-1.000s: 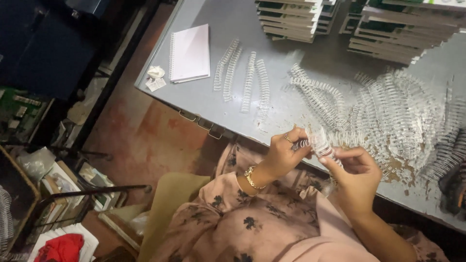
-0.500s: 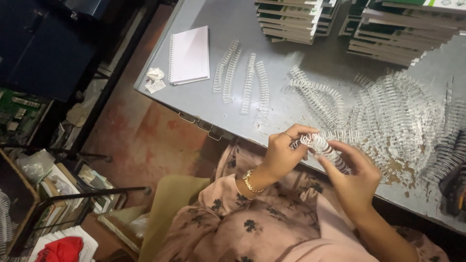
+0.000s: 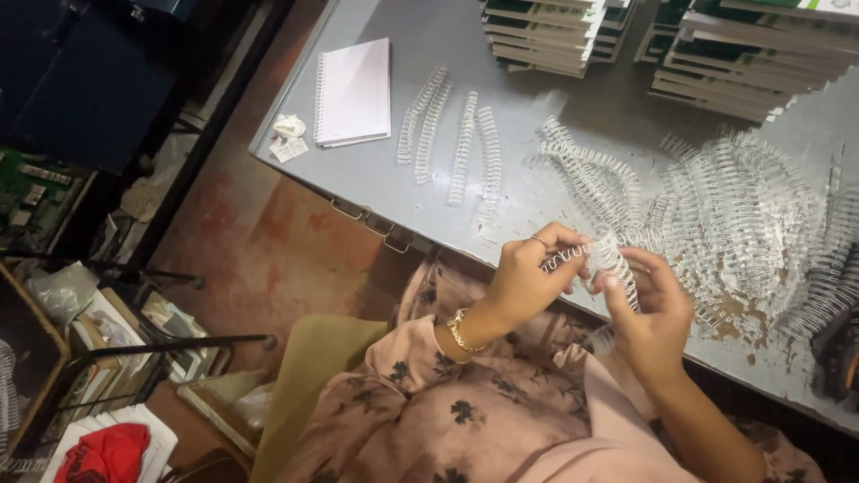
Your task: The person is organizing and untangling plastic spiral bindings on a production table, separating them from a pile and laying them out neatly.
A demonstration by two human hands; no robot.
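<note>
Here, just off the near edge of the grey metal table, both my hands are closed on one short length of white wire binding comb. My left hand pinches its left end between thumb and fingertips, a ring on one finger and a gold bracelet at the wrist. My right hand curls its fingers around the other end, so the comb sits between the two hands, held above my lap rather than resting on the table. I think the piece is bent or twisted where my hands meet, though the loops are too fine to be sure. Just beyond my hands lies a big tangled heap of the same white wire combs, spreading toward the right edge of the table. To the left of it, four straight combs lie side by side, well apart from the heap. Farther left sits a white spiral-bound notebook, with a small crumpled scrap of paper beside it near the table corner. Stacks of bound books line the far side. My pink floral sleeve fills the bottom of the view.
</note>
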